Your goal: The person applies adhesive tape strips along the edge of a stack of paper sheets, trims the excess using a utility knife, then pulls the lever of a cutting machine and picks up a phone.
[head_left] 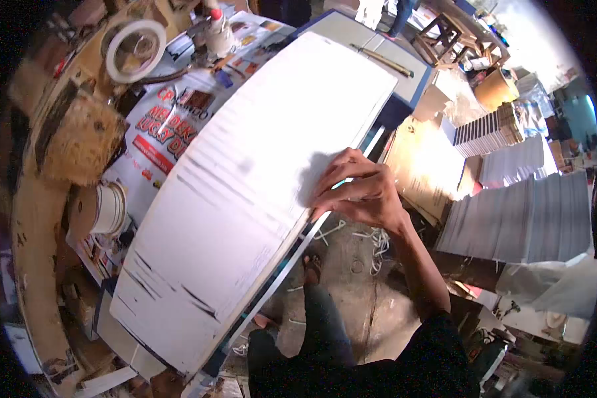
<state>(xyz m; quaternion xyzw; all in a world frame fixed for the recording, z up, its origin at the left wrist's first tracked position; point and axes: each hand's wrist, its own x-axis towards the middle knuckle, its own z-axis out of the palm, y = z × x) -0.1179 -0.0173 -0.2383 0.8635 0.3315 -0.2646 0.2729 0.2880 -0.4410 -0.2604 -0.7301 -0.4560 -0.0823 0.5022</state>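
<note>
A long white stack (239, 172) lies slantwise across the view, on a blue-edged board (341, 26) that shows beyond both of its ends; dark streaks mark the top face. The right hand (365, 189) reaches in from the right with its fingers (341, 189) bent, the tips at the near long edge of the stack, roughly midway along. Nearly all of the stack therefore lies on the far side of the grip, stretching away to both sides of it. Whether the fingertips pinch that edge or only rest on it, I cannot tell. The left hand is out of view. A thin stick (388, 61) lies just beside the stack's far end. Past its far long edge are a printed sheet (146, 149), a wooden block (83, 142) and a white roll (111, 209). To the right stands piled paper (517, 222), and white string (379, 249) lies on the floor (348, 292)
</note>
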